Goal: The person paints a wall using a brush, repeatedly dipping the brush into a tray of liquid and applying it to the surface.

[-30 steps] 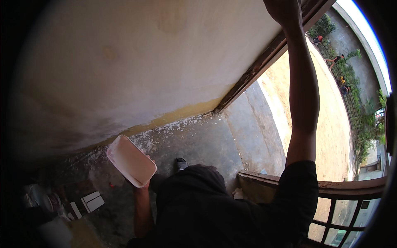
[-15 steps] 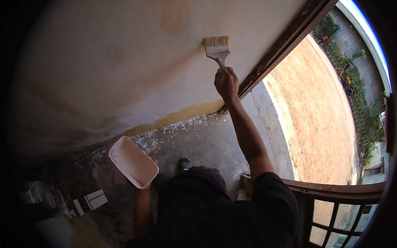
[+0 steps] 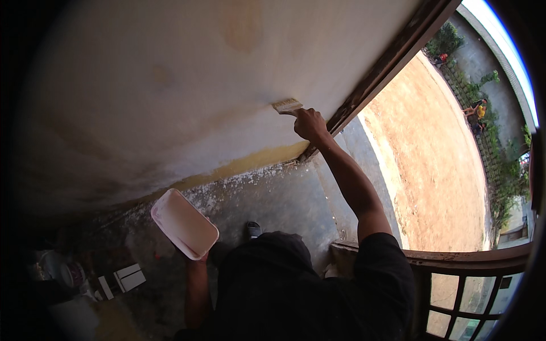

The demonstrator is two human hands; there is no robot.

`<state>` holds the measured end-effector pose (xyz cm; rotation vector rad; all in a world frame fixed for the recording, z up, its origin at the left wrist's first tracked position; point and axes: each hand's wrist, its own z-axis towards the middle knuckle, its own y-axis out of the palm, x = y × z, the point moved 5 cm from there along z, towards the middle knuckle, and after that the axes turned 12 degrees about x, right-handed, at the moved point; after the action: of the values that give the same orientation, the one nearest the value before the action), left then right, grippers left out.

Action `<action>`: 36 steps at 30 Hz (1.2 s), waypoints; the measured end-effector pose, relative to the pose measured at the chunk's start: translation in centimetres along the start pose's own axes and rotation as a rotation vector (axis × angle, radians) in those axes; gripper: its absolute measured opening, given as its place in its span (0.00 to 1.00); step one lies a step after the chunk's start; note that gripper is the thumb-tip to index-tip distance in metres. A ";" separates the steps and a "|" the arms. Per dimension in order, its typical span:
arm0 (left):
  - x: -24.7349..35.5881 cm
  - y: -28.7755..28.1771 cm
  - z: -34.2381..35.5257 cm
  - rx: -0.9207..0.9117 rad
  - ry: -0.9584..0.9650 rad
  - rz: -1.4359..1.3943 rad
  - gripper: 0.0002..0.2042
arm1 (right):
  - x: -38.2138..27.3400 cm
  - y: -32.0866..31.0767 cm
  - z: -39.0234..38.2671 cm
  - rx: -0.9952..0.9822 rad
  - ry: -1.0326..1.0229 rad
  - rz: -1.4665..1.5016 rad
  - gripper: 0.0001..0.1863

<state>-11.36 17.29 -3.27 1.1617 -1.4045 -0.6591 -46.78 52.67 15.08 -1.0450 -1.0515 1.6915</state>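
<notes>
A pale wall with faint brownish patches and a yellow band along its foot fills the upper left. My right hand grips a paintbrush, whose bristles lie at the wall surface, left of the dark wooden door frame. Low in front of the wall, my left hand holds a shallow white tray with a pinkish edge, mostly hiding the fingers. Pale paint-like material coats the tray's inside.
Outside the doorway are sunlit dirt, plants and distant people. White flecks speckle the concrete floor. White boards and containers lie at lower left. A paned window or door is at lower right.
My right hand came down from the top of the view with the brush, which then moved lower on the wall and tilted sideways. The tray has barely moved.
</notes>
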 end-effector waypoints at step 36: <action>0.0 4.3 0.2 0.148 0.133 -0.183 0.30 | -10.0 -30.2 8.9 0.722 -0.278 -0.109 0.24</action>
<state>-12.72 18.75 0.55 1.4376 -1.2603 -0.6011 -45.27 49.65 47.95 -0.2904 -0.5554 1.9368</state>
